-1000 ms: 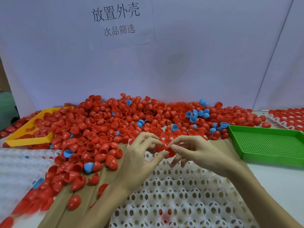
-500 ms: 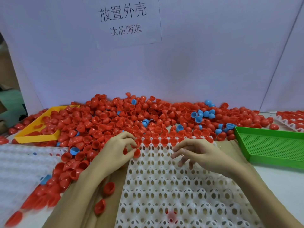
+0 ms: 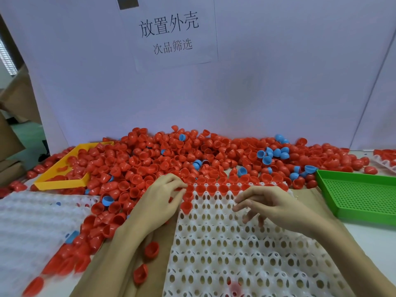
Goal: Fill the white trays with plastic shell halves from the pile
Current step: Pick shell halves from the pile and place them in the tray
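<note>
Pile: loose heap of red and blue plastic shell halves (image 3: 150, 166), far left to far right, behind the tray.
Left hand (image 3: 159, 202): at tray's far-left corner; fingers curled, pinching a red shell half (image 3: 186, 205) into a cell.
Tray: white perforated plastic tray (image 3: 225, 243), centre; 1 far row filled, the rest unfilled.
Right hand (image 3: 276, 207): above the tray, fingers loosely curled, holding nothing.
Handling: judged light, stiff, slick; pinch at the rim.
Orientation: seated halves open side up, axis vertical.

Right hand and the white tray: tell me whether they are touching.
Cannot tell. In the head view the right hand hangs over the white tray with fingers curled downward, but the fingertips overlap the tray's cups, so neither contact nor gap shows plainly.
</note>
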`<state>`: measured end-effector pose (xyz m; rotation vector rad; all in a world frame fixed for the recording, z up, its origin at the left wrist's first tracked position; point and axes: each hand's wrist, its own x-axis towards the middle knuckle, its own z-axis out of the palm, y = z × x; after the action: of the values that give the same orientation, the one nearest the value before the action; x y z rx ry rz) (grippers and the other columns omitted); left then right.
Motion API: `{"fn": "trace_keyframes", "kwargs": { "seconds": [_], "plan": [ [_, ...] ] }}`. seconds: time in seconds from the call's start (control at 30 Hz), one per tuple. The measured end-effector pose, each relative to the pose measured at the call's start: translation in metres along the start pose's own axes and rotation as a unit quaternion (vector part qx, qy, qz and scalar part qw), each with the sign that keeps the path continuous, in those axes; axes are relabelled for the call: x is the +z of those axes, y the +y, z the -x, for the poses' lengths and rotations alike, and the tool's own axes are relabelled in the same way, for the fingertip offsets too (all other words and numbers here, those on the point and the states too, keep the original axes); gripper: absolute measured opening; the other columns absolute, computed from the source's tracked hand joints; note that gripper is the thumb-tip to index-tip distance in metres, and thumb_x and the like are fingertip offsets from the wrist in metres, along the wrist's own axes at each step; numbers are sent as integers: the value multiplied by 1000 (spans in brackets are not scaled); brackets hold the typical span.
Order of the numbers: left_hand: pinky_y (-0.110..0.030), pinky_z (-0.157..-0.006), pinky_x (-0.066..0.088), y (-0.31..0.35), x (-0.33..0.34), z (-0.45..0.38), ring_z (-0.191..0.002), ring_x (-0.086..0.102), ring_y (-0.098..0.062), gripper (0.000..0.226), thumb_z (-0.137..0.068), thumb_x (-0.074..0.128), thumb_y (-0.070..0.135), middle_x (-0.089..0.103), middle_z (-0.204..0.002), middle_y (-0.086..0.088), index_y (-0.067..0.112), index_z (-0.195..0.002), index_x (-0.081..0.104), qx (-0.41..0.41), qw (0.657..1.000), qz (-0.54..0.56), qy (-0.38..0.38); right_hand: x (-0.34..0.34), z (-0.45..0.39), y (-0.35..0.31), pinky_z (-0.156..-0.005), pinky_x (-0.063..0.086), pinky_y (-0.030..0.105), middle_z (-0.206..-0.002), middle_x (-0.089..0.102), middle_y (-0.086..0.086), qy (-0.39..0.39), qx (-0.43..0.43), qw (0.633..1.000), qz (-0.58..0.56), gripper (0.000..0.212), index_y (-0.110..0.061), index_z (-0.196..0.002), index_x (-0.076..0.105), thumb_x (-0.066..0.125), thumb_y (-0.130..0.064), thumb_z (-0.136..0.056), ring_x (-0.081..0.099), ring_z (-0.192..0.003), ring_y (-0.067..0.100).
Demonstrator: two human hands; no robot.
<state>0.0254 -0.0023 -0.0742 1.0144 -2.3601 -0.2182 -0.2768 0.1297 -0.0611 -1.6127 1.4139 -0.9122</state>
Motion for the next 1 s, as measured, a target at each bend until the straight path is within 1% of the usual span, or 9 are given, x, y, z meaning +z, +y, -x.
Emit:
{"fn": "trace_keyframes", "kwargs": {
  "seconds": [0.1,0.2,0.3,0.4,0.5,0.63,0.77,0.9,1.0],
  "plan": [
    [-23,-111,39,-6,5,-7,-131,49,-10,28,-106,59,27,59,-136,8,17,-129,71,-29,997,-45,51,-1,0,0,-67,61,27,-110,80,-3,0,0,1000,7,17,-16,-118,69,56,-15,-108,79,-94,22],
    [-42,-124,26,-14,15,-14,-151,31,-18,42,-111,46,38,43,-160,-1,21,-147,58,-85,992,-92,-9,-1,0,-1,-67,62,28,-111,80,-3,-1,3,1000,6,17,-16,-118,69,56,-15,-108,79,-94,22],
    [-39,-125,18,-22,24,-17,-153,28,-15,48,-112,37,41,40,-164,1,20,-153,52,-100,990,-91,-36,-1,0,-1,-65,62,27,-111,80,-2,-1,5,1000,-2,17,-15,-118,69,56,-14,-108,79,-94,24],
    [-37,-120,25,-24,22,-15,-144,42,-17,47,-109,51,34,50,-153,0,12,-150,55,-73,992,-103,20,-1,0,-2,-64,61,26,-111,80,-2,-5,7,1000,-3,17,-14,-119,69,56,-14,-107,79,-95,24],
    [-35,-113,40,-14,13,-14,-127,57,-22,41,-98,73,21,61,-135,-2,6,-136,66,-30,994,-57,92,-1,1,-5,-66,61,25,-112,80,-4,-7,10,1000,1,17,-14,-119,69,56,-15,-108,79,-95,22],
    [-13,-91,51,16,0,-6,-100,66,-4,25,-85,87,26,67,-106,13,18,-105,75,5,979,91,180,-5,6,-11,-78,62,26,-114,79,-8,-29,1,999,29,19,-18,-122,68,61,-14,-105,78,-98,17],
    [-15,-83,53,52,0,4,-93,69,-9,21,-86,86,32,67,-95,16,25,-97,70,35,974,167,150,-4,8,-20,-84,64,31,-115,79,-10,-15,-27,999,34,28,-23,-126,66,69,-18,-99,77,-102,13],
    [-12,-86,50,75,7,9,-100,69,-7,31,-87,85,34,67,-104,19,33,-105,61,38,972,213,91,2,9,-26,-89,63,33,-121,78,-7,-2,-52,998,-27,49,-27,-139,61,75,-33,-93,75,-110,15],
    [-14,-88,50,82,12,12,-104,67,-8,36,-88,84,38,65,-107,19,32,-114,60,51,971,220,76,5,9,-28,-90,63,36,-116,79,1,-1,-69,997,-46,39,-24,-132,68,77,-29,-94,76,-107,21]
  ]
}}
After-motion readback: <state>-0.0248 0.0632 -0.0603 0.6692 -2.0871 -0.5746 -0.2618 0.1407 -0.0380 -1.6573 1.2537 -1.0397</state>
